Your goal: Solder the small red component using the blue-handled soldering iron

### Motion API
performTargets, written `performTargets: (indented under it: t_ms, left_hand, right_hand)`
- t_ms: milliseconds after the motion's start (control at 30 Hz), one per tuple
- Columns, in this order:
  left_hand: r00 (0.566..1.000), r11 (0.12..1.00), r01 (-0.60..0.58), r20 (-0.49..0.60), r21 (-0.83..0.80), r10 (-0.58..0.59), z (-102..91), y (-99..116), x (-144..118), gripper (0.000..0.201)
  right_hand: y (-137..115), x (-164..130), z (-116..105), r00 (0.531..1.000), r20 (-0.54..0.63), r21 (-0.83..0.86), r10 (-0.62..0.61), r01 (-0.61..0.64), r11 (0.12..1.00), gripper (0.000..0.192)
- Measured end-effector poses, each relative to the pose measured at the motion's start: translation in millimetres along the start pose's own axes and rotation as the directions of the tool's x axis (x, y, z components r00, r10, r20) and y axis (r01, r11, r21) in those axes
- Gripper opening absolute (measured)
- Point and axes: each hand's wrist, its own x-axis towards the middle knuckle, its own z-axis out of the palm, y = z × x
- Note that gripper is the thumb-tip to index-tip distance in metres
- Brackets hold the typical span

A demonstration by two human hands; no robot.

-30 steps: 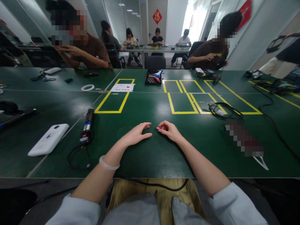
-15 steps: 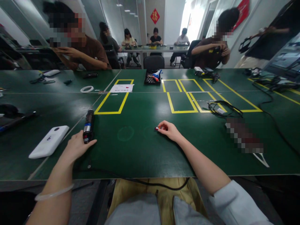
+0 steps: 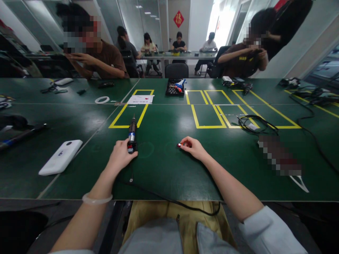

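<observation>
Gripping the electric screwdriver [image 3: 131, 135] with my left hand [image 3: 121, 156]: fingers are curling round its lower end, where the cable [image 3: 169, 200] is leaving it. The tool is lying along the bench [image 3: 169, 169], tip pointing toward the far edge and just reaching the near edge of a yellow taped rectangle [image 3: 132, 107]. Its cable is running back past my wrist and dropping over the near edge of the bench.

My right hand [image 3: 193, 148] is resting on the bench a little right of centre, fingertips pinching a small red part [image 3: 179, 144] that is touching the surface. The part is sitting at the very tips of thumb and forefinger, on the side facing the screwdriver. Screwdriver and red part are lying apart, with bare green bench between them; I cannot tell what the part is.

Noting the surroundings: a white flat device [image 3: 60, 157] is lying toward the left edge, well apart from my left hand. A coil of black cable [image 3: 254, 123] is lying to the right, over more yellow tape. A black parts tray [image 3: 174, 88] is sitting near the far edge. Other people are sitting along the far side.
</observation>
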Motion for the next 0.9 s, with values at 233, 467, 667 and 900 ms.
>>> performTargets:
  t_ms: [233,467,667,900]
  left_hand:
    - [0.972,0.964,-0.225,0.032,-0.139,0.231,35.4,89,8,0.07]
    - [0.943,0.913,-0.313,0.028,-0.261,0.332,58.0,151,5,0.067]
    - [0.936,0.899,-0.332,0.021,-0.285,0.353,65.9,161,2,0.067]
    - [0.939,0.928,-0.336,0.019,-0.161,0.344,61.3,164,-2,0.068]
  right_hand:
    - [-2,-1,-1,0.999,-0.005,0.059,-0.035,0.035,0.998,0.026]
    - [-7,-2,-3,0.991,-0.026,-0.021,-0.128,0.127,0.992,0.014]
    - [-4,-2,-1,0.982,-0.026,-0.135,-0.185,0.18,0.974,0.007]
    - [-5,-1,-2,0.984,-0.068,-0.131,-0.163,0.153,0.98,0.013]
